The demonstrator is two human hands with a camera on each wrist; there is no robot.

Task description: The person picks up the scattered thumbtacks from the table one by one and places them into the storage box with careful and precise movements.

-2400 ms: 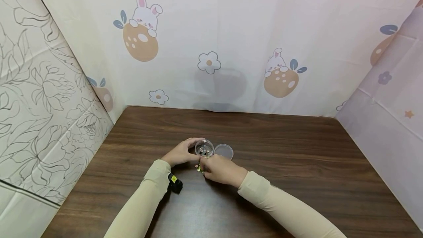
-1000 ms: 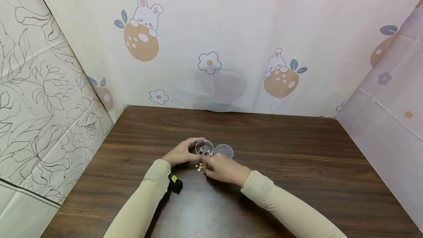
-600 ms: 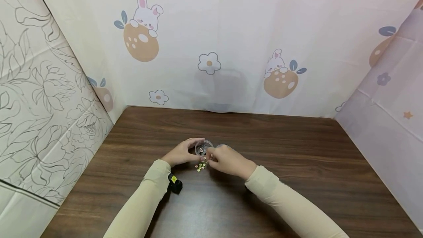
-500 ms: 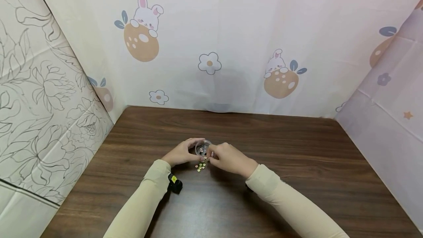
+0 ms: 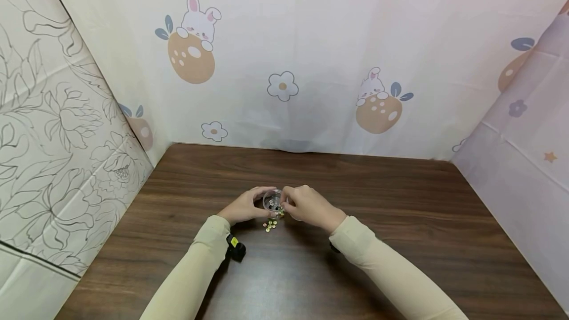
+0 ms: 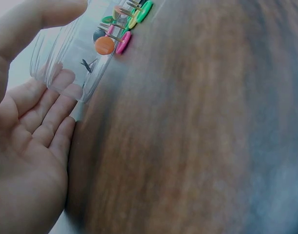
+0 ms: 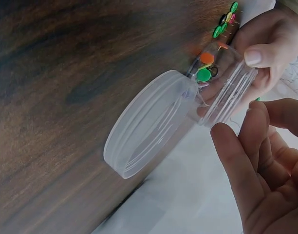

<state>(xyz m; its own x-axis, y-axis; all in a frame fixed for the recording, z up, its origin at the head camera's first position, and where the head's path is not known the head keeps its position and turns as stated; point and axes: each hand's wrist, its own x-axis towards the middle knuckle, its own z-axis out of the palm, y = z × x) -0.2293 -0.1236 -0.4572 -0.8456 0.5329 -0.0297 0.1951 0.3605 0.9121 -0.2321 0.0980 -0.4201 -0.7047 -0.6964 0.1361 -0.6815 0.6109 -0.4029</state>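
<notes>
A small clear plastic jar [image 5: 272, 204] stands on the table with several coloured round-headed paper fasteners inside, an orange one [image 7: 207, 58] and a green one [image 7: 203, 75] among them. My left hand [image 5: 243, 207] steadies it, thumb on the near side and fingers round the far side. At the jar's mouth is my right hand [image 5: 312, 209], thumb and index finger pinched together; in the right wrist view a bit of a green-headed fastener [image 7: 257, 99] shows at the fingertips. Loose fasteners [image 5: 269, 226] lie on the table just in front of the jar, their metal prongs visible in the left wrist view.
The clear screw lid [image 7: 134, 122] lies beside the jar in the right wrist view, hidden behind my right hand in the head view. A black wrist camera with a yellow mark [image 5: 235, 247] sits at my left cuff. Printed cloth [image 5: 284, 122] closes off the table's back.
My right hand has gone from the loose fasteners up to the jar's rim, covering the lid in the head view. My left hand has kept its hold on the jar.
</notes>
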